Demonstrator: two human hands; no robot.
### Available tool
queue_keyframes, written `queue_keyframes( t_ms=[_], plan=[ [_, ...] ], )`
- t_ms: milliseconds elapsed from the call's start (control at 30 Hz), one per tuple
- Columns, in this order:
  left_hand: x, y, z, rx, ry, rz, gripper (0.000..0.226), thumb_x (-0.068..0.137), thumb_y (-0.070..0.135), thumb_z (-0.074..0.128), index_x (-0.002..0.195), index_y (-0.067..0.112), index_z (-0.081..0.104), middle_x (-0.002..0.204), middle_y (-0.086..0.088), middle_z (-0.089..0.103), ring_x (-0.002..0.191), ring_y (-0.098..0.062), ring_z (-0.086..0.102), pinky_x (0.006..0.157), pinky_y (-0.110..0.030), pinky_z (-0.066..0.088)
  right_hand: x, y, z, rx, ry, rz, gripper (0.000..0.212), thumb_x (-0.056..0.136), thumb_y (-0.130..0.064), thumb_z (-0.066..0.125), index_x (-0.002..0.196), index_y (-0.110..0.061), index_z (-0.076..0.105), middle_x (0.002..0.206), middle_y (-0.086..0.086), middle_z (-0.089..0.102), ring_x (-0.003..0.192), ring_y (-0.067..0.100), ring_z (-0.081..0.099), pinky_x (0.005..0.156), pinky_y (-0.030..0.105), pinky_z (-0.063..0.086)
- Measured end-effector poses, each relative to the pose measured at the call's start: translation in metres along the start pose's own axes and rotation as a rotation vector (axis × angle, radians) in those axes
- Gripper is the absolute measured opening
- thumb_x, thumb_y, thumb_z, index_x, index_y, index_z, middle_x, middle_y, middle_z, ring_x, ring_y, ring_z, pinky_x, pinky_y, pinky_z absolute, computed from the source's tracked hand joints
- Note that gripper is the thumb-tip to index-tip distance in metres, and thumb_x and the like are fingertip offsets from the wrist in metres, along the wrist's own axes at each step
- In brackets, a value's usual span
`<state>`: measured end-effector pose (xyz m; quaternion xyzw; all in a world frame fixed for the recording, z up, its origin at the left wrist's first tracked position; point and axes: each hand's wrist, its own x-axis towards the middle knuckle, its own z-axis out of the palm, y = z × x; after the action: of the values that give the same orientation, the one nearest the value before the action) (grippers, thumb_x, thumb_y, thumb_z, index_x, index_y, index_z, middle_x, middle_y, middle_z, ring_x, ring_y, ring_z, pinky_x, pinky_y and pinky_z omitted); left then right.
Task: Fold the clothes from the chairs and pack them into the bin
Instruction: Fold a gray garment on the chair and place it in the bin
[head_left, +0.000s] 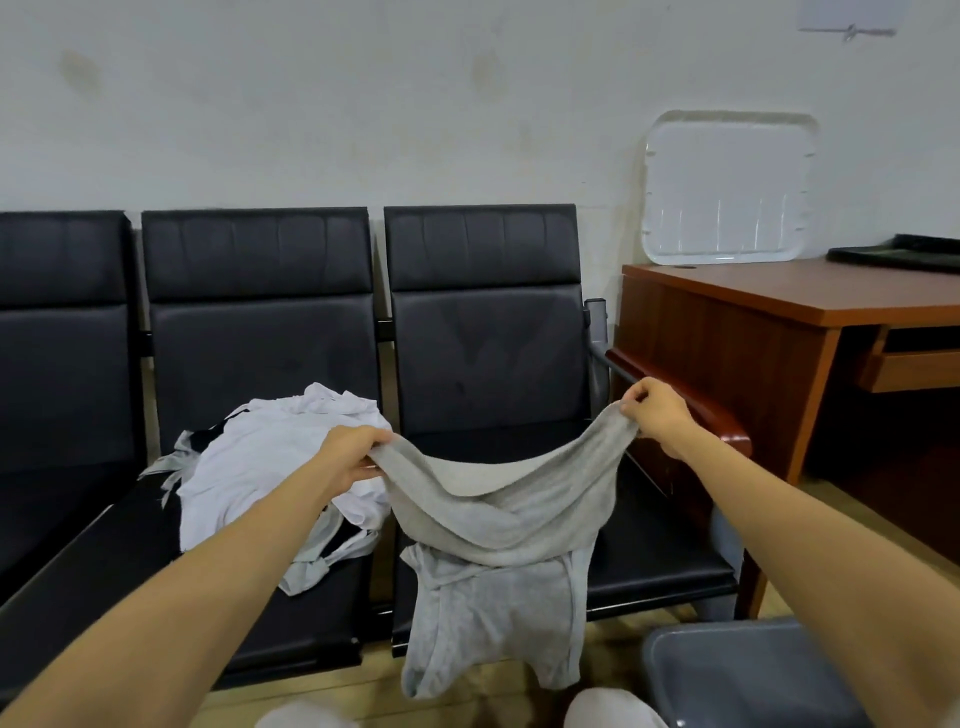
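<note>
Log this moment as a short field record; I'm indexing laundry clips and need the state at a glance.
left hand: grips one end of the grey garment
right hand: pinches the other end
grey garment: unfolded, sagging between the hands, lower part hanging in front of the right chair
pile of clothes: white and grey, unfolded, on the middle chair
bin: grey, on the floor at lower right; contents not visible
desk: wooden, right of the chairs

Left hand (349, 456): bare to the fingertips.
Right hand (657, 415): bare likewise.
Forearms (208, 571): uncovered right back to the frame edge.
Knees (613, 709): clad in pale, whitish cloth, smooth and rounded, low in view.
</note>
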<state>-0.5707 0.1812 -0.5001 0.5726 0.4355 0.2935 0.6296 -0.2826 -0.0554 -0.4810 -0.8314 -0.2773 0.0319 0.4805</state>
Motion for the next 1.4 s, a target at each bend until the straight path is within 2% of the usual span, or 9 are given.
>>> queue_keyframes(
  t_ms=[200,300,433,567,667,800,900,1033,1400],
  plan=[
    [0.011,0.017,-0.006,-0.286,0.12,0.234,0.014,0.099,0.011,0.049,0.089,0.003,0.055,0.088,-0.012,0.062,0.077,-0.019,0.064,0.067,-0.026,0.054,-0.004,-0.002,-0.009,-0.645,-0.453,-0.13,0.017,0.087,-0.008,0.065,0.103,-0.007,0.069,0.105,0.005,0.066,0.094,0.017,0.06,0.078,0.022,0.048],
    [0.02,0.025,-0.017,-0.46,0.279,0.307,0.008,0.1,0.011,0.043,0.101,0.005,0.048,0.096,-0.015,0.058,0.071,-0.016,0.061,0.058,-0.021,0.054,-0.001,0.005,-0.019,-0.865,-0.288,-0.125,0.027,0.093,-0.004,0.053,0.118,-0.005,0.061,0.116,0.011,0.061,0.104,0.025,0.06,0.089,0.029,0.05],
    [0.021,0.025,-0.019,-0.417,0.159,0.241,0.015,0.101,0.004,0.037,0.103,0.0,0.052,0.1,-0.018,0.057,0.079,-0.024,0.061,0.074,-0.03,0.057,-0.004,-0.011,-0.033,0.046,-0.261,0.218,0.02,0.097,0.002,0.042,0.114,0.001,0.053,0.09,0.013,0.062,0.071,0.021,0.064,0.054,0.023,0.056],
    [0.003,0.027,-0.002,-0.431,0.03,0.163,0.018,0.099,-0.008,0.035,0.095,0.004,0.049,0.093,-0.015,0.056,0.098,-0.033,0.058,0.1,-0.043,0.045,-0.01,-0.034,-0.028,0.602,-0.198,0.264,0.024,0.099,0.001,0.04,0.111,-0.002,0.06,0.106,0.017,0.063,0.09,0.027,0.065,0.087,0.039,0.054],
    [-0.004,0.034,0.002,-0.549,0.099,0.31,0.02,0.1,-0.005,0.034,0.103,0.004,0.052,0.105,-0.016,0.057,0.09,-0.022,0.062,0.102,-0.041,0.045,-0.01,-0.043,-0.023,0.802,-0.036,0.148,0.027,0.099,-0.001,0.04,0.11,-0.01,0.063,0.103,0.007,0.065,0.096,0.019,0.063,0.09,0.039,0.05],
    [-0.009,0.035,0.005,-0.45,0.003,0.286,0.041,0.1,-0.005,0.033,0.141,0.0,0.038,0.122,-0.014,0.057,0.114,-0.027,0.056,0.099,-0.041,0.042,-0.008,-0.042,-0.018,0.705,-0.089,0.182,0.03,0.096,0.0,0.045,0.117,-0.012,0.062,0.106,0.006,0.064,0.104,0.023,0.059,0.089,0.04,0.046],
    [-0.007,0.038,0.014,-0.407,-0.066,0.229,0.038,0.102,0.005,0.037,0.139,0.009,0.043,0.111,-0.006,0.06,0.106,-0.02,0.056,0.09,-0.04,0.043,-0.001,-0.046,-0.013,0.746,-0.109,0.113,0.035,0.098,-0.001,0.042,0.124,-0.017,0.059,0.126,0.007,0.057,0.12,0.025,0.051,0.097,0.045,0.045],
    [0.018,0.043,0.028,-0.457,-0.132,0.239,0.041,0.104,0.012,0.035,0.145,0.017,0.036,0.136,-0.005,0.051,0.125,-0.022,0.049,0.101,-0.054,0.041,0.024,-0.045,0.001,0.713,-0.105,0.044,0.038,0.101,-0.009,0.042,0.133,-0.024,0.054,0.142,0.005,0.046,0.13,0.026,0.043,0.104,0.05,0.042],
    [0.203,0.047,0.09,-0.642,-0.051,0.14,0.046,0.104,0.006,0.034,0.149,0.011,0.027,0.135,-0.009,0.046,0.124,-0.03,0.051,0.092,-0.049,0.046,0.175,0.006,0.084,0.596,-0.107,0.124,0.054,0.098,-0.01,0.049,0.147,-0.026,0.034,0.152,0.003,0.034,0.132,0.023,0.04,0.089,0.036,0.041]
  ],
)
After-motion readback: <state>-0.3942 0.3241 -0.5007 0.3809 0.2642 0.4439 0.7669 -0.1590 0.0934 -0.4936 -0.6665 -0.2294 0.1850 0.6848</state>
